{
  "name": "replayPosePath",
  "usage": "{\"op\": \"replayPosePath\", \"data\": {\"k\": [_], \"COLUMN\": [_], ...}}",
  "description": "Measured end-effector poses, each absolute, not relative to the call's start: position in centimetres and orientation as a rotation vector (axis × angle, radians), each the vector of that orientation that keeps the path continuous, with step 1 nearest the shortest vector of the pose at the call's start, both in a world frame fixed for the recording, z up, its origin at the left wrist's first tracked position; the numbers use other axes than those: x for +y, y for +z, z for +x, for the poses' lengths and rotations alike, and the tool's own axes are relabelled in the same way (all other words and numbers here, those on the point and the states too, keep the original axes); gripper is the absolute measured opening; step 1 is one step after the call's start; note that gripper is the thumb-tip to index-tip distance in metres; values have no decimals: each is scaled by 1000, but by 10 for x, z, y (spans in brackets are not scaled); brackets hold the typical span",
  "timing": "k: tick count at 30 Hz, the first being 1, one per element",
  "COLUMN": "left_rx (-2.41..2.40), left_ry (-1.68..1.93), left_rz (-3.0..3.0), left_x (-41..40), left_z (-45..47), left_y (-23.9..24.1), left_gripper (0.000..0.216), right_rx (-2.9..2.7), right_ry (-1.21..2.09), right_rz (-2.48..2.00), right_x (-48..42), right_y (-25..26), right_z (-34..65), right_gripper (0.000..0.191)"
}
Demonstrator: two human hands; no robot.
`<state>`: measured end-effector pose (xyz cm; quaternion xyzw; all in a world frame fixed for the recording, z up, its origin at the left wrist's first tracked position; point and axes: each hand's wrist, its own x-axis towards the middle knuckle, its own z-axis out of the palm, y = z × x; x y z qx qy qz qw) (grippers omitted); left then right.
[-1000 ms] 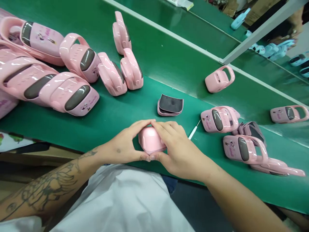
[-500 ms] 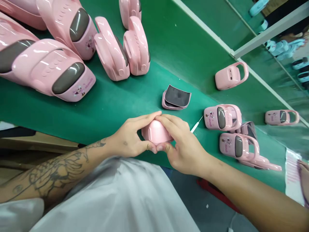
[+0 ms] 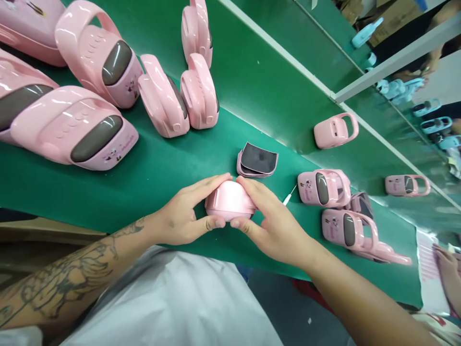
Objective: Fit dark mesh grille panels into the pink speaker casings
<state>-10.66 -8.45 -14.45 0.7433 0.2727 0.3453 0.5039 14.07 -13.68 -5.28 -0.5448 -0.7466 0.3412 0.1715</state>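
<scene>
Left hand [image 3: 183, 216]: fingers and thumb clasp the pink casing [image 3: 229, 200] from the left.
Right hand [image 3: 275, 222]: fingers together, clasping its right side.
Far: stack of grey panels [image 3: 257, 160].
Surface: green belt [image 3: 162, 168].

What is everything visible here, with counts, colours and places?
pink shell: one, pink, near edge, centre
left cases: about seven, pink with grey windows, left and top
right cases: about five, pink, right side
dark panels: at least one stack, grey-black, just beyond the shell
thin tool: one, white, right of the shell
blue cases: several, light blue, far right
belt: one, green, under the pink cases
co-worker's hand: one, right edge
left hand: one, grips the shell's left side
right hand: one, grips its right side
</scene>
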Motion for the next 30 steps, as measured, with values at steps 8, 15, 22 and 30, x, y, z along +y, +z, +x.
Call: {"op": "replayPosePath", "data": {"k": [8,15,22,30], "left_rx": [833,858,876,624], "left_ry": [753,854,847,880], "left_rz": [1719,1589,1188,743], "left_x": [-84,-91,-96,-52], "left_z": [-104,-101,-103,-42], "left_y": [-137,-138,-140,-97], "left_gripper": [106,94,92,61], "right_rx": [-2113,-2101,-1886,-1382], "right_ry": [898,777,826,715], "right_rz": [-1504,-1514,-1495,-1779], "right_x": [-135,-137,-143,-121], "right_y": [-59,-63,-77,-18], "right_z": [132,126,135,155], "right_gripper": [63,56,73,22]}}
